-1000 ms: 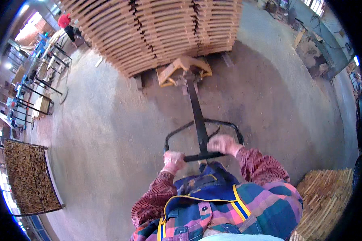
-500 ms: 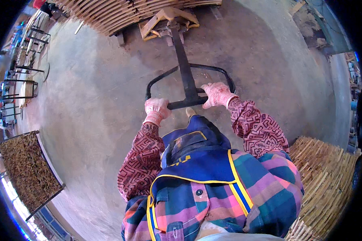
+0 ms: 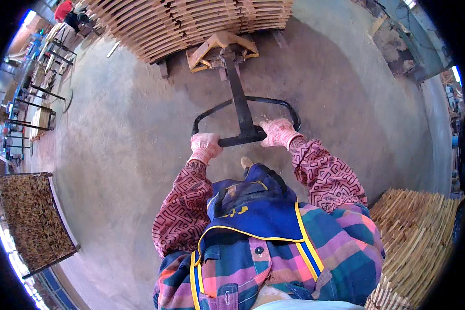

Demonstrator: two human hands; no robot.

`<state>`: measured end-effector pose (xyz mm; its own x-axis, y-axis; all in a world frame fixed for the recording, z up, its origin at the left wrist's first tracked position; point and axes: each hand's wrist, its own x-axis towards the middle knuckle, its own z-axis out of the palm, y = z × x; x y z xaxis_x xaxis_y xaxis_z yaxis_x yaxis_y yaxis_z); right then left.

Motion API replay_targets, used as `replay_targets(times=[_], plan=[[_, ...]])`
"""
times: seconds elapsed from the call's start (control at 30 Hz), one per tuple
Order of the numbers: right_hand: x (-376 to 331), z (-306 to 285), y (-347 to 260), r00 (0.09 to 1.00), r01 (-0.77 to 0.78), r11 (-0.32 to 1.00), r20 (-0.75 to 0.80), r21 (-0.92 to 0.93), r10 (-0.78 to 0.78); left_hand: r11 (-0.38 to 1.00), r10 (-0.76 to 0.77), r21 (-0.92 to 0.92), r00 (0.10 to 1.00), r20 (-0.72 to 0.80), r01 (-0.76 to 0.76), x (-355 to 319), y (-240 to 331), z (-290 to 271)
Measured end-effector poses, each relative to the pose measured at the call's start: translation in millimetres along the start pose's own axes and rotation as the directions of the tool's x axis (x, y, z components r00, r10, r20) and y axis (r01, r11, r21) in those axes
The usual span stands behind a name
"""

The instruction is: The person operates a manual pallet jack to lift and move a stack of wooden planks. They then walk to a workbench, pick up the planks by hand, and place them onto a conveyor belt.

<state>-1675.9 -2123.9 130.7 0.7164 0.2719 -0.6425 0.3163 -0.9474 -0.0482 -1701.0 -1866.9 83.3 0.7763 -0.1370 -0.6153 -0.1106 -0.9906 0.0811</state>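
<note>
Plainly, we see a metal-framed crate (image 3: 33, 222) at lower left filled with small brown wood pieces, and a heap of thin wooden slats (image 3: 418, 237) at lower right. Our gloved left hand (image 3: 205, 147) and right hand (image 3: 278, 132) each keep a closed grip on the crossbar of the pallet jack handle (image 3: 241, 106), whose black tiller runs its long axis straight away from us to the yellow pump head (image 3: 222, 47) tucked under a tall stack of wooden boards (image 3: 191, 20). Beneath lies a dusty concrete floor (image 3: 124, 144) in a workshop, with black metal racks (image 3: 33, 103) along the left.
</note>
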Motion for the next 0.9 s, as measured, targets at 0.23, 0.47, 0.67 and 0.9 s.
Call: replay_targets(times=[0.23,0.47,0.67,0.9], plan=[[7.7,6.9,1.1,1.0,0.001,1.0,-0.005,-0.01,-0.001,1.0,-0.001,0.021,1.0,-0.004,0.001,-3.0,0.4,-3.5],[7.0,2.7,-1.8,0.996,-0.03,0.999,-0.082,0.01,0.031,1.0,0.004,0.027,0.996,-0.09,-0.001,3.2,-4.9,1.7],[7.2,23.9,3.0,0.992,0.009,0.999,-0.123,0.036,-0.004,0.999,0.039,-0.005,0.997,-0.067,-0.04,-11.3,-1.3,-0.1],[18.0,57.1,6.3,0.999,0.017,0.997,-0.034,0.077,-0.014,0.994,0.083,0.059,0.992,0.094,-0.089,7.2,5.7,33.6]])
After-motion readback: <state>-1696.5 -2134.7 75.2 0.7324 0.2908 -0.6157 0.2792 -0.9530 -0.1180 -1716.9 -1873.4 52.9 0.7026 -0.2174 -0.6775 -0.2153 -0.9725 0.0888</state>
